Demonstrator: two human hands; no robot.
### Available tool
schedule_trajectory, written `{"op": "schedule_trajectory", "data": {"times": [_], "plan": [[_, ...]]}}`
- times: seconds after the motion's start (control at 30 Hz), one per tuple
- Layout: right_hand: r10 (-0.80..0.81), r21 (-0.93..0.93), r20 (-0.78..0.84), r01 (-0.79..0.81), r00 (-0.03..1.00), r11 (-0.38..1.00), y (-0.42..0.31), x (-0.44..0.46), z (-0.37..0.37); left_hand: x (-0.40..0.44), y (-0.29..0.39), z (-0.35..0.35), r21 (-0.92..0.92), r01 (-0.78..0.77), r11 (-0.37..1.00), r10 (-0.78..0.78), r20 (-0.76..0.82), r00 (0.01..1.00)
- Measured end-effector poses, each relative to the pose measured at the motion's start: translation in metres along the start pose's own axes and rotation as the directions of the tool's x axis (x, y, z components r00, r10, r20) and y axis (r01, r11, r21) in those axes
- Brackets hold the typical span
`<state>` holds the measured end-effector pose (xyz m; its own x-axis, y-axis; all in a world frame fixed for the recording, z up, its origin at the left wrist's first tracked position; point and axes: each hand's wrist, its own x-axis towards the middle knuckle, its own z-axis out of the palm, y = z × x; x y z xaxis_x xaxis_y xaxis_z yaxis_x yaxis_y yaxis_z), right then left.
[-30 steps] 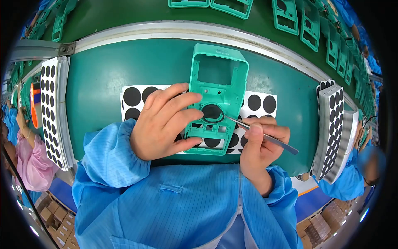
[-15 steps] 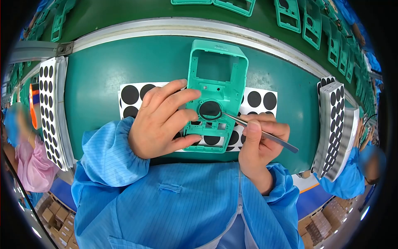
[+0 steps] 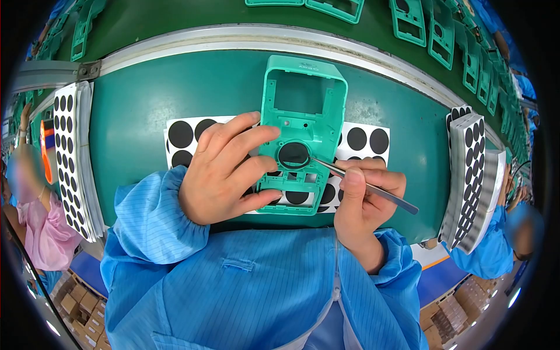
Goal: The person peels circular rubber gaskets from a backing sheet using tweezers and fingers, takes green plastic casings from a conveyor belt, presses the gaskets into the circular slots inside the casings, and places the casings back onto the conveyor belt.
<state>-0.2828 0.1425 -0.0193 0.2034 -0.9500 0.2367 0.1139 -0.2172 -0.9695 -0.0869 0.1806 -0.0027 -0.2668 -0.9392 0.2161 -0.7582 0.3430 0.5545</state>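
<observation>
A green plastic housing (image 3: 322,125) lies open side up in front of me, over a white sheet of black round stickers (image 3: 368,140). My left hand (image 3: 224,169) grips its left edge, fingers reaching over the wall and thumb low at the near corner. A black disc (image 3: 293,155) fills the round ring in the housing's middle. In my right hand (image 3: 368,195) metal tweezers (image 3: 385,196) are pinched between thumb and fingers. Their tips touch or nearly touch the right rim of the disc; which one I cannot tell.
Stacks of dot sticker sheets stand at left (image 3: 69,157) and right (image 3: 466,175). An orange-handled object (image 3: 46,153) is by the left stack. Beyond a metal rail (image 3: 245,34), more green housings (image 3: 408,23) lie on a green belt. Other people sit on both sides.
The housing and both hands appear shifted very slightly left. Housings on the belt have moved a little to the right. At far left, a person's arm is now raised.
</observation>
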Motion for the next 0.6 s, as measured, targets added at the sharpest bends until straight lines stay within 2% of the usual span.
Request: {"op": "schedule_trajectory", "data": {"times": [0.43, 0.6], "plan": [[0.001, 0.004, 0.001, -0.001, 1.000, 1.000, 0.0009, 0.0007, 0.0028, -0.0006, -0.0007, -0.0005, 0.000, 0.006, 1.000, -0.006, 0.000, 1.000], [-0.005, -0.051, 0.007, 0.006, 1.000, 0.999, 0.0008, 0.0014, 0.0046, -0.0010, -0.0014, 0.0000, 0.015, -0.005, 1.000, 0.005, -0.008, 1.000]]}}
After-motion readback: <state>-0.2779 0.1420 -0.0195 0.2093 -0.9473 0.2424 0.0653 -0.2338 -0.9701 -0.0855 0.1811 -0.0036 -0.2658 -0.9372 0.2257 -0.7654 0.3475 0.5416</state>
